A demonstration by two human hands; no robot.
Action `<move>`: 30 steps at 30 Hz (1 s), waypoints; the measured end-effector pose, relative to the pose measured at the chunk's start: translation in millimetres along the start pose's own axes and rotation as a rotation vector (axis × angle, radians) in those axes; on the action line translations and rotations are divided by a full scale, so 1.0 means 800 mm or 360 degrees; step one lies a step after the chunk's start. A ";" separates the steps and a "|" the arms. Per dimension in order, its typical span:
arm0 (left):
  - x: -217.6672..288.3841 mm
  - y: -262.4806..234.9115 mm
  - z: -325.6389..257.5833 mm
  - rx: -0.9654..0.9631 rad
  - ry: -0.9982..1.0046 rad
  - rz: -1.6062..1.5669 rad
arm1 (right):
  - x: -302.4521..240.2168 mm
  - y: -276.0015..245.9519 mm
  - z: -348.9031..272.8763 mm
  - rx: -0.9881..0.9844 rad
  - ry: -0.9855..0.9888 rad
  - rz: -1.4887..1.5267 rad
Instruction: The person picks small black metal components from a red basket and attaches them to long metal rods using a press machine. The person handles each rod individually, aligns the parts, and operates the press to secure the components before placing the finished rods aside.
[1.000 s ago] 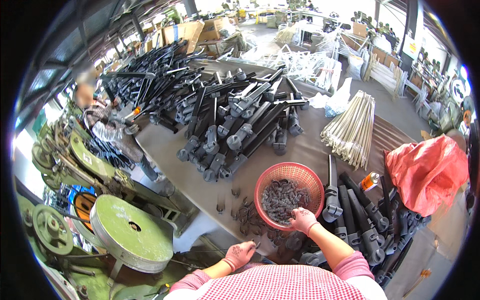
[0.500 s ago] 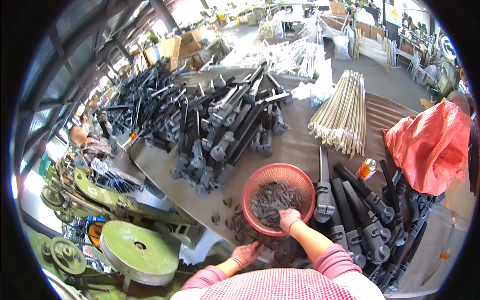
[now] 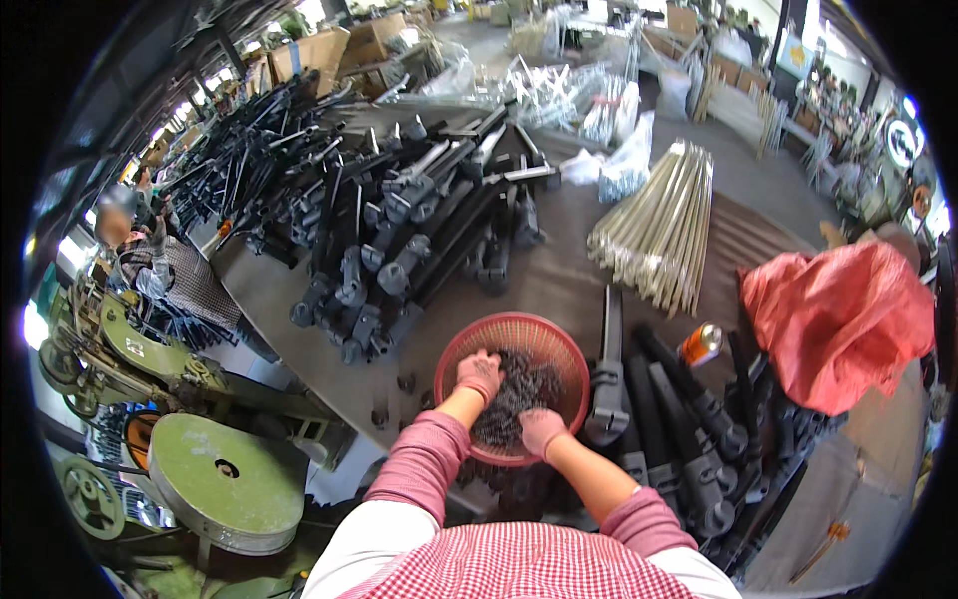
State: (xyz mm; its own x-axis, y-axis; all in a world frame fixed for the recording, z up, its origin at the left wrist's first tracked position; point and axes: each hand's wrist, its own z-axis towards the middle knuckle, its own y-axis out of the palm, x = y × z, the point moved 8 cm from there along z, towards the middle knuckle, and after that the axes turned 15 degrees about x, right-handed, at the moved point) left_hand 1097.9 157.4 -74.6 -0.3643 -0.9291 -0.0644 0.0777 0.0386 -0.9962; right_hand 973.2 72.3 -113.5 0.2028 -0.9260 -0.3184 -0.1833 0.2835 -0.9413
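Note:
A red plastic basket (image 3: 576,364) with perforated sides stands near the table's front edge, partly filled with small dark grey parts (image 3: 532,387). Both hands reach into it. My left hand (image 3: 480,374) is inside the left wall, fingers curled down at the edge of the heap; what they hold, if anything, is hidden. On the near right side of the heap, my right hand (image 3: 541,431) has its fingers closed among the small parts, with the fingertips buried. More loose dark pieces (image 3: 406,382) lie on the table left of the basket.
Black tubes with grey fittings (image 3: 399,260) are piled at the far left, and more (image 3: 699,459) lie right of the basket. Beyond are a pale rod bundle (image 3: 659,230), an orange spray can (image 3: 702,343) and a red sack (image 3: 843,319). A green machine (image 3: 230,479) stands left; a person (image 3: 165,265) sits behind it.
My left hand has left the loose pieces on the table and come up into the basket. My right hand stays in the heap. The view has shifted, so the basket appears further left.

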 end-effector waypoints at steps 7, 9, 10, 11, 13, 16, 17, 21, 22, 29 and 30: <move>0.011 0.015 -0.009 -0.0012 -0.0150 -0.0641 | -0.009 -0.036 -0.007 -0.0142 0.0062 -0.0155; -0.004 -0.008 -0.023 0.0185 -0.0419 -0.1105 | -0.015 -0.044 -0.011 -0.0118 0.0045 -0.0107; -0.009 -0.021 -0.032 0.0307 -0.0483 -0.1339 | -0.017 -0.049 -0.013 -0.0070 0.0049 -0.0095; -0.011 -0.005 -0.045 -0.0040 -0.0740 -0.1750 | -0.021 -0.053 -0.015 -0.0034 0.0015 -0.0036; -0.010 -0.014 -0.068 -0.0100 -0.0832 -0.2208 | -0.020 -0.067 -0.017 0.0180 0.0049 0.0065; -0.018 -0.010 -0.099 -0.0194 -0.1035 -0.2539 | -0.018 -0.080 -0.017 0.0460 0.0091 0.0300; -0.022 -0.008 -0.110 -0.0190 -0.1082 -0.2608 | -0.012 -0.084 -0.019 0.0551 0.0190 0.0393; -0.020 -0.011 -0.141 -0.0079 -0.0982 -0.2858 | 0.015 -0.036 -0.034 0.0349 0.1419 0.2419; -0.021 -0.011 -0.147 -0.0061 -0.0987 -0.2847 | 0.010 -0.033 -0.036 0.0297 0.1526 0.2552; 0.004 -0.068 -0.154 -0.0159 -0.0791 -0.3025 | -0.047 -0.101 -0.047 0.0098 0.0957 0.3448; 0.005 -0.082 -0.154 -0.0131 -0.0788 -0.2995 | -0.049 -0.109 -0.050 0.0127 0.0944 0.3397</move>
State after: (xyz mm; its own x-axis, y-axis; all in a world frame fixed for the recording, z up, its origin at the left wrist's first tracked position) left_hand 977.2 196.8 -16.7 0.3356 0.1980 0.9210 -0.0790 -0.9683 0.2369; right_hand 942.6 73.8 -14.7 -0.4176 0.7386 -0.5293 0.3612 0.6694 0.6492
